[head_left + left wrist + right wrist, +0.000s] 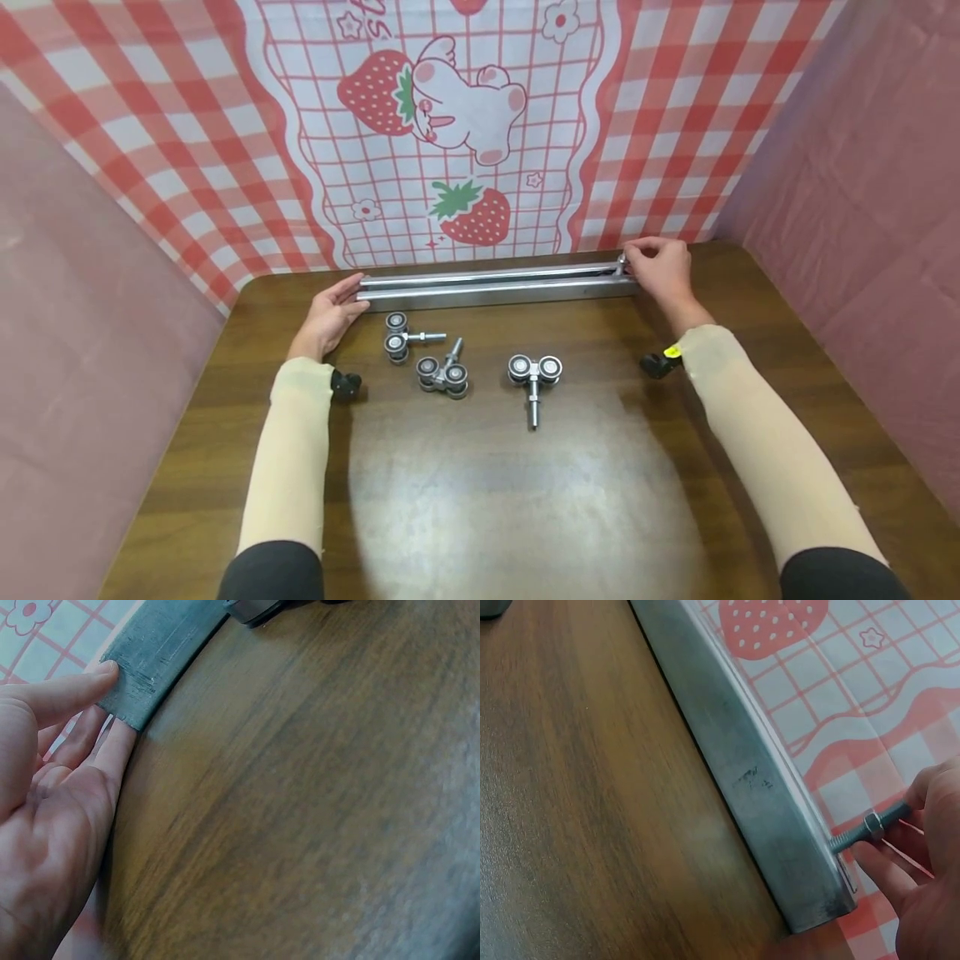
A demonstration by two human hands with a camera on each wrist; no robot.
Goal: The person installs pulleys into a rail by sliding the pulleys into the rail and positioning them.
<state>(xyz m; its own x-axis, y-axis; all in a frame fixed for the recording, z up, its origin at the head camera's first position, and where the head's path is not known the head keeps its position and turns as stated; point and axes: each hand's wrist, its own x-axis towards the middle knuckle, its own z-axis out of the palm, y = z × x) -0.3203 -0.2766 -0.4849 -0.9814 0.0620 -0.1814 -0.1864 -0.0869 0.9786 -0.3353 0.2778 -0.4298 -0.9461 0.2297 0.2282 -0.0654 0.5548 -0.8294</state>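
Head view: a slotted metal rail [495, 295] lies across the table [487, 500], toward 12 o'clock. The left hand [327, 317] is at its 9 o'clock end, the right hand [663, 271] at its 3 o'clock end. Three wheeled trolleys [454, 378] lie on its 6 o'clock side. Left wrist view: at 10 o'clock, thumb and fingers pinch the rail's end. Right wrist view: between 3 and 4 o'clock, the fingers pinch a threaded bolt [873, 825] projecting from the rail.

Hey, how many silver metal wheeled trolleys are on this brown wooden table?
3: left trolley, nearest the long silver metal rail; middle trolley; right trolley. Another may be hidden inside the rail.
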